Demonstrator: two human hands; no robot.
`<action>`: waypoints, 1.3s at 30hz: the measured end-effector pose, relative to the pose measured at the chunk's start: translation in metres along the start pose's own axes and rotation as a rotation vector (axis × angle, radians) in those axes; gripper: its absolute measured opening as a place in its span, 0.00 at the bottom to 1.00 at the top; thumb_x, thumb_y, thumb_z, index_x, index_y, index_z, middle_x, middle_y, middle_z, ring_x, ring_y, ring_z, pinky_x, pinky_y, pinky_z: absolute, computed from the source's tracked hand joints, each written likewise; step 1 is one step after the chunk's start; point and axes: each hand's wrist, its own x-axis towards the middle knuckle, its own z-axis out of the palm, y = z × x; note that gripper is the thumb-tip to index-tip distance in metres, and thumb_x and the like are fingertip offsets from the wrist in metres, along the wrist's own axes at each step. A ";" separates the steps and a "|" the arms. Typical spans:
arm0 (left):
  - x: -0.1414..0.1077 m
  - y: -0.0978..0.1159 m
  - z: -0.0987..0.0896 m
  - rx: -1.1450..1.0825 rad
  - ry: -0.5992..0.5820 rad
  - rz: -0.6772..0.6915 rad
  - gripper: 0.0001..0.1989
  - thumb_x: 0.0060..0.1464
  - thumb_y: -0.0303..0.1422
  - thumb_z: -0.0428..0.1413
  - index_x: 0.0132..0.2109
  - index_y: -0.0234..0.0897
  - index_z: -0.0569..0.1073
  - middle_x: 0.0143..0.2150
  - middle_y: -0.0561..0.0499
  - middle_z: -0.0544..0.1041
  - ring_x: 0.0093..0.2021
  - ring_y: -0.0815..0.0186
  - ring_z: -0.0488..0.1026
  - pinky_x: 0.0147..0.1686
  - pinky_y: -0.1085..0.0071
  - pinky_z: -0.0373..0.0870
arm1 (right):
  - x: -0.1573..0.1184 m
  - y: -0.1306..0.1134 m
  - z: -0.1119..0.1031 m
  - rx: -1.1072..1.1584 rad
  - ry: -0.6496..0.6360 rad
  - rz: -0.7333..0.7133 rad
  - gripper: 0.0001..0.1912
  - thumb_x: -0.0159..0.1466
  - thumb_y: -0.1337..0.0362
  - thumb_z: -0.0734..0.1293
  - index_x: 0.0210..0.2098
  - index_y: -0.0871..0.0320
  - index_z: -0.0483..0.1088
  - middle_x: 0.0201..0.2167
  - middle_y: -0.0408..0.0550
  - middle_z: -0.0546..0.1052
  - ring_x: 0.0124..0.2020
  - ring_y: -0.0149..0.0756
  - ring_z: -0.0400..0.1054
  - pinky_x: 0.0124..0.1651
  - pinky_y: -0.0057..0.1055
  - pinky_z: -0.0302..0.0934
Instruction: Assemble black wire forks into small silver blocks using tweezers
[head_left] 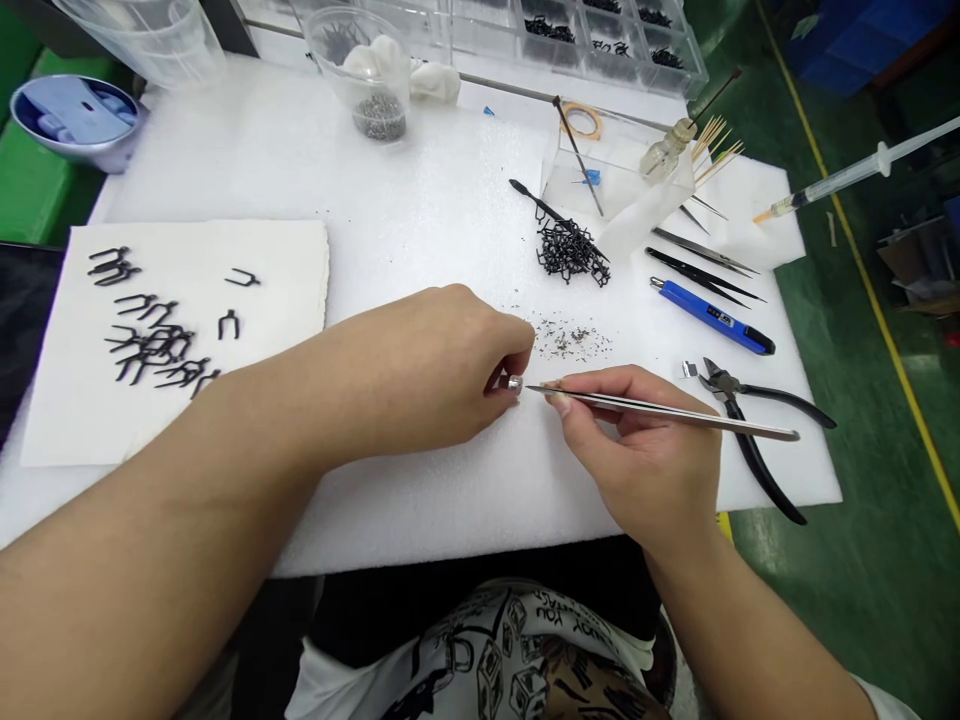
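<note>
My left hand [457, 370] is closed, pinching a small shiny metal piece [514, 384] between thumb and fingers; most of it is hidden. In my right hand [637, 440] is a pair of metal tweezers [660, 406], gripped like a pen. Their tips point left and end just beside the shiny piece. Just beyond both hands lies a scatter of tiny metal bits [574, 340] on the white foam board [420, 215]. Farther back sits a heap of small black forked parts [570, 252]. More black forked parts [161, 345] rest on a white sheet [289, 250] at left.
Black-handled cutting pliers [750, 400], a blue utility knife [716, 318] and spare tweezers [705, 250] lie at right. A syringe [840, 180] leans over the right edge. Behind stand a glass bottle [664, 152], a clear cup [360, 75] and a compartment box [600, 50].
</note>
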 end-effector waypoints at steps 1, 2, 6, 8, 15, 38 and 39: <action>0.000 0.000 0.000 0.004 -0.002 -0.003 0.07 0.54 0.36 0.51 0.32 0.41 0.71 0.25 0.52 0.74 0.25 0.66 0.68 0.23 0.69 0.56 | 0.000 0.000 0.000 -0.007 0.002 -0.012 0.08 0.58 0.71 0.72 0.36 0.52 0.78 0.33 0.41 0.83 0.33 0.35 0.78 0.37 0.31 0.74; 0.000 0.001 -0.001 0.008 -0.004 -0.006 0.07 0.54 0.36 0.51 0.31 0.41 0.71 0.25 0.52 0.74 0.24 0.66 0.68 0.23 0.69 0.56 | 0.000 0.000 0.001 -0.011 0.003 -0.022 0.08 0.58 0.71 0.72 0.36 0.53 0.78 0.34 0.41 0.83 0.33 0.35 0.78 0.37 0.31 0.74; 0.001 0.002 -0.002 0.018 -0.005 -0.002 0.08 0.54 0.35 0.50 0.31 0.41 0.71 0.25 0.52 0.73 0.24 0.65 0.67 0.23 0.68 0.55 | 0.000 0.000 0.002 -0.010 0.001 -0.053 0.08 0.58 0.71 0.71 0.36 0.53 0.78 0.33 0.42 0.83 0.33 0.35 0.78 0.37 0.30 0.74; 0.001 0.002 -0.002 0.018 -0.012 0.002 0.08 0.54 0.35 0.50 0.31 0.41 0.71 0.25 0.52 0.73 0.24 0.65 0.67 0.24 0.68 0.56 | 0.000 0.000 0.003 -0.015 -0.001 -0.061 0.08 0.58 0.71 0.71 0.36 0.53 0.78 0.33 0.42 0.82 0.33 0.35 0.78 0.37 0.30 0.74; 0.001 0.001 0.001 0.026 -0.009 0.011 0.08 0.54 0.35 0.49 0.32 0.42 0.72 0.25 0.52 0.74 0.25 0.65 0.67 0.24 0.68 0.56 | 0.000 -0.001 0.003 -0.025 0.006 -0.080 0.08 0.58 0.71 0.71 0.36 0.53 0.78 0.34 0.42 0.83 0.33 0.35 0.78 0.37 0.30 0.74; 0.002 0.000 0.003 0.049 0.000 0.014 0.08 0.54 0.36 0.50 0.31 0.41 0.72 0.26 0.52 0.74 0.24 0.66 0.68 0.23 0.68 0.55 | 0.001 -0.003 0.001 -0.156 0.004 -0.182 0.09 0.59 0.71 0.70 0.37 0.53 0.77 0.36 0.40 0.83 0.36 0.34 0.78 0.41 0.31 0.73; 0.002 0.000 0.004 0.048 0.002 0.013 0.08 0.54 0.36 0.50 0.31 0.41 0.72 0.25 0.52 0.74 0.24 0.66 0.68 0.22 0.68 0.55 | 0.001 -0.003 0.001 -0.162 0.003 -0.194 0.09 0.59 0.71 0.70 0.38 0.53 0.77 0.36 0.40 0.83 0.36 0.34 0.78 0.42 0.31 0.73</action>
